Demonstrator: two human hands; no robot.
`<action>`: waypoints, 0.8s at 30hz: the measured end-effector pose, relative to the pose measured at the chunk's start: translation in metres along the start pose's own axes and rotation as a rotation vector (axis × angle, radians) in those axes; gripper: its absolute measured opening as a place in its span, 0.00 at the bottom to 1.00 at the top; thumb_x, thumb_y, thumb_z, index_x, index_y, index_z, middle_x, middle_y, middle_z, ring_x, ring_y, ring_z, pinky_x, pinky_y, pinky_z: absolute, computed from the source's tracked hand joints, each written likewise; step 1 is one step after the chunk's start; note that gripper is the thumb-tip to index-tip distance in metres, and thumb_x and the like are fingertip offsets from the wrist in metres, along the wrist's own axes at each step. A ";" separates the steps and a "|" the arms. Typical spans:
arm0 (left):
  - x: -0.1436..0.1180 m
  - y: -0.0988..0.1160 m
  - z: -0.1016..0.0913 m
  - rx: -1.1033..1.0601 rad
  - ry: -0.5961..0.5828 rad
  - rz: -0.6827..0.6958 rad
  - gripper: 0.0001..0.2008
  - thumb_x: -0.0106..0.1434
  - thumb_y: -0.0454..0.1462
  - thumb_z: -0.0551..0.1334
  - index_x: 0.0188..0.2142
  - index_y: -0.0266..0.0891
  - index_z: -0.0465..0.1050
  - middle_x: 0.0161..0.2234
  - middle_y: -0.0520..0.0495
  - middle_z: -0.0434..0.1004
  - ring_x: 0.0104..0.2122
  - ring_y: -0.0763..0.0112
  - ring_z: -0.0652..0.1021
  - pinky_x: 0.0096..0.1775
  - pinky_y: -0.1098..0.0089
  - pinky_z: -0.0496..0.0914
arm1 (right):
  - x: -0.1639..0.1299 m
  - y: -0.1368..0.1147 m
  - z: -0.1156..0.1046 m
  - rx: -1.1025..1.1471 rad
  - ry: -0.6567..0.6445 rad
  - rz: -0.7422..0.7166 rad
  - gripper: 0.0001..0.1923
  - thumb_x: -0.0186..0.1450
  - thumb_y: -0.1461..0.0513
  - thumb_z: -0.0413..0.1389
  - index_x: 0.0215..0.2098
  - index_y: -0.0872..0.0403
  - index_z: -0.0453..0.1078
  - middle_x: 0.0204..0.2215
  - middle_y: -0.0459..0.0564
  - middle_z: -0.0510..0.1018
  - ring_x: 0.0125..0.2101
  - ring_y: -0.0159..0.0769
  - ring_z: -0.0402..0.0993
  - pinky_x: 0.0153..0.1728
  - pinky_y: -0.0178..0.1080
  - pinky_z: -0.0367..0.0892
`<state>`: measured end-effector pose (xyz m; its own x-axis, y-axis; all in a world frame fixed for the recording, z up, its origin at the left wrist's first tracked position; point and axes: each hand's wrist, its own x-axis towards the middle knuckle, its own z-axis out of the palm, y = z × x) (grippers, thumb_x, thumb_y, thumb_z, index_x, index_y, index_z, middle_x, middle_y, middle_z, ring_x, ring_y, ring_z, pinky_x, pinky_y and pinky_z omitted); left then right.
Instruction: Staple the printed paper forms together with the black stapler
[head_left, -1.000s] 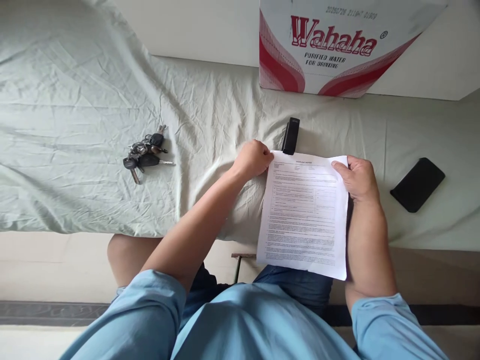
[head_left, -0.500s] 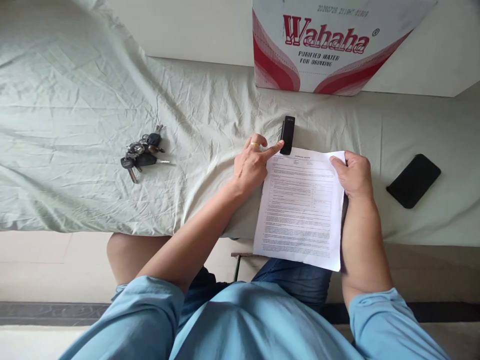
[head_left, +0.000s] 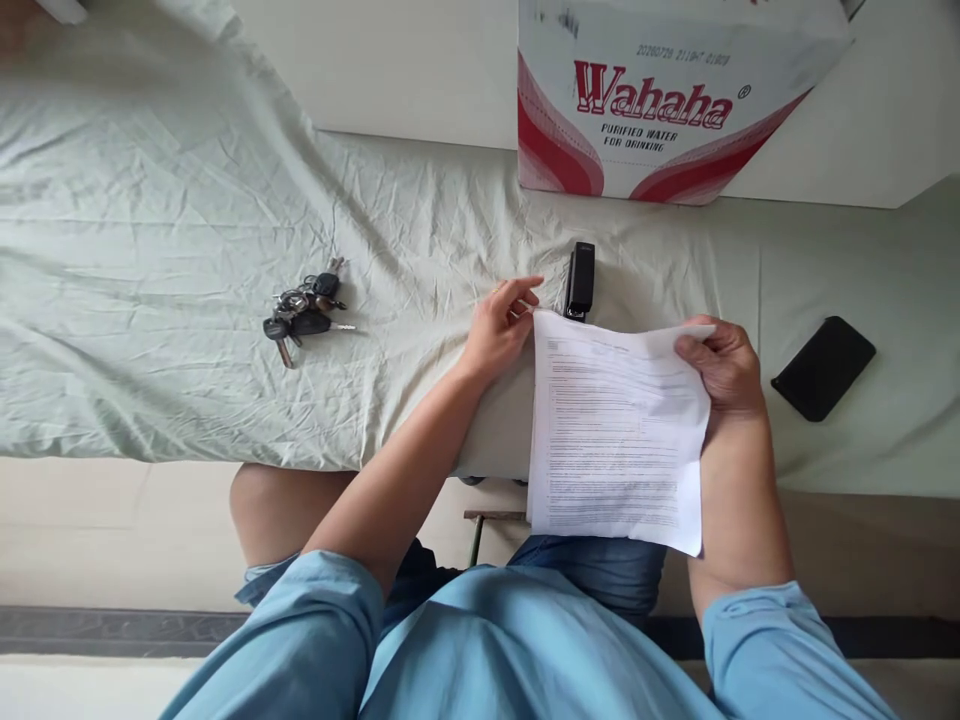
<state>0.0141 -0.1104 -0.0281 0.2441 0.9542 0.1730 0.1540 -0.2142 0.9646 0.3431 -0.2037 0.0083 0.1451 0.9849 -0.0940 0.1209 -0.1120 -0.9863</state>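
My right hand (head_left: 724,368) pinches the upper right corner of printed sheets of paper (head_left: 622,440), thumb on top and fingers behind. The sheets overlap, with an edge of a lower one showing at the left, and their lower part hangs over the table's front edge above my lap. Beside the upper left corner of the paper is my left hand (head_left: 504,322), its index finger stretched out and the others loosely bent, gripping nothing that I can see. A black stapler (head_left: 580,277) stands on the cloth just beyond the paper's top edge, apart from my left fingertips.
A bunch of keys (head_left: 307,312) lies on the pale green cloth (head_left: 420,210) to the left. At the right is a black phone or wallet-like case (head_left: 825,368). A white and red water carton (head_left: 652,120) stands at the back. Something blurred shows at the top left corner.
My left index finger has come off the stapler. The paper has shifted right and toward me, away from the stapler, with my right hand still gripping its corner.
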 end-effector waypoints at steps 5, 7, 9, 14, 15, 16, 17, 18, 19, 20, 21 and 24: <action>-0.004 0.016 -0.004 -0.224 -0.143 -0.179 0.39 0.72 0.74 0.62 0.34 0.40 0.81 0.28 0.47 0.77 0.27 0.72 0.72 0.32 0.67 0.65 | 0.013 0.013 -0.005 0.106 0.325 -0.128 0.31 0.54 0.30 0.78 0.35 0.40 0.78 0.31 0.49 0.83 0.32 0.51 0.83 0.31 0.53 0.78; -0.006 0.021 -0.006 -0.249 -0.232 -0.197 0.45 0.70 0.79 0.58 0.26 0.41 0.74 0.24 0.47 0.72 0.24 0.73 0.67 0.29 0.66 0.60 | 0.025 0.017 -0.004 0.079 0.381 -0.138 0.31 0.55 0.30 0.78 0.38 0.40 0.80 0.35 0.50 0.86 0.38 0.54 0.86 0.36 0.54 0.82; -0.007 0.025 -0.008 -0.238 -0.310 -0.199 0.45 0.68 0.80 0.60 0.23 0.42 0.68 0.21 0.50 0.66 0.23 0.74 0.63 0.28 0.65 0.56 | 0.034 0.022 -0.002 0.053 0.408 -0.131 0.32 0.55 0.30 0.78 0.41 0.41 0.82 0.39 0.51 0.88 0.42 0.55 0.88 0.39 0.55 0.83; -0.005 0.029 -0.010 -0.090 -0.301 -0.166 0.38 0.60 0.68 0.79 0.24 0.40 0.70 0.22 0.55 0.60 0.26 0.76 0.61 0.29 0.67 0.54 | 0.044 0.032 0.001 0.075 0.447 -0.150 0.34 0.56 0.30 0.77 0.45 0.43 0.84 0.41 0.55 0.89 0.48 0.60 0.90 0.40 0.57 0.84; -0.004 0.029 -0.009 -0.103 -0.250 -0.184 0.37 0.58 0.68 0.81 0.25 0.40 0.72 0.23 0.54 0.64 0.26 0.75 0.63 0.29 0.68 0.56 | 0.045 0.033 0.002 0.084 0.451 -0.161 0.35 0.57 0.30 0.77 0.46 0.43 0.84 0.43 0.56 0.90 0.50 0.61 0.90 0.40 0.57 0.85; -0.003 0.028 -0.007 -0.135 -0.196 -0.208 0.36 0.56 0.67 0.82 0.26 0.39 0.74 0.24 0.53 0.67 0.27 0.75 0.66 0.30 0.69 0.58 | 0.045 0.033 0.003 0.093 0.452 -0.170 0.35 0.57 0.29 0.76 0.48 0.43 0.84 0.44 0.57 0.90 0.51 0.61 0.90 0.41 0.57 0.85; -0.003 0.027 -0.006 -0.178 -0.141 -0.233 0.36 0.53 0.67 0.83 0.27 0.39 0.75 0.25 0.52 0.71 0.27 0.75 0.68 0.30 0.69 0.61 | 0.045 0.033 0.004 0.097 0.444 -0.175 0.37 0.58 0.29 0.76 0.49 0.44 0.84 0.46 0.57 0.91 0.52 0.61 0.90 0.41 0.57 0.86; -0.002 0.026 -0.005 -0.222 -0.091 -0.253 0.36 0.50 0.66 0.85 0.27 0.39 0.76 0.25 0.52 0.73 0.27 0.74 0.70 0.31 0.69 0.63 | 0.045 0.033 0.006 0.091 0.422 -0.177 0.38 0.58 0.28 0.75 0.50 0.44 0.84 0.48 0.58 0.91 0.53 0.60 0.90 0.41 0.56 0.86; -0.002 0.025 -0.003 -0.265 -0.045 -0.266 0.36 0.47 0.65 0.87 0.26 0.39 0.75 0.25 0.52 0.74 0.27 0.74 0.70 0.31 0.69 0.64 | 0.045 0.032 0.006 0.076 0.385 -0.178 0.39 0.58 0.28 0.74 0.51 0.44 0.83 0.49 0.58 0.91 0.52 0.59 0.90 0.41 0.55 0.86; -0.001 0.025 -0.002 -0.303 -0.003 -0.273 0.36 0.45 0.63 0.88 0.26 0.40 0.74 0.25 0.52 0.74 0.27 0.74 0.71 0.30 0.70 0.65 | 0.045 0.032 0.006 0.052 0.342 -0.180 0.39 0.58 0.27 0.74 0.52 0.44 0.82 0.49 0.57 0.91 0.51 0.57 0.90 0.41 0.54 0.85; -0.001 0.025 -0.001 -0.334 0.033 -0.276 0.37 0.43 0.62 0.89 0.26 0.40 0.73 0.25 0.53 0.74 0.27 0.75 0.71 0.30 0.70 0.65 | 0.045 0.033 0.006 0.025 0.309 -0.185 0.39 0.58 0.28 0.74 0.52 0.44 0.81 0.48 0.57 0.90 0.48 0.55 0.90 0.40 0.53 0.85; 0.000 0.026 0.000 -0.389 0.068 -0.287 0.38 0.44 0.62 0.89 0.29 0.42 0.71 0.25 0.55 0.73 0.26 0.76 0.70 0.29 0.71 0.64 | 0.046 0.037 0.001 -0.030 0.323 -0.187 0.36 0.56 0.31 0.78 0.45 0.45 0.78 0.37 0.49 0.85 0.34 0.44 0.82 0.30 0.45 0.76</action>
<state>0.0180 -0.1159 -0.0034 0.1791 0.9776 -0.1107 -0.1661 0.1409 0.9760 0.3533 -0.1625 -0.0331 0.4197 0.8969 0.1395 0.2024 0.0574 -0.9776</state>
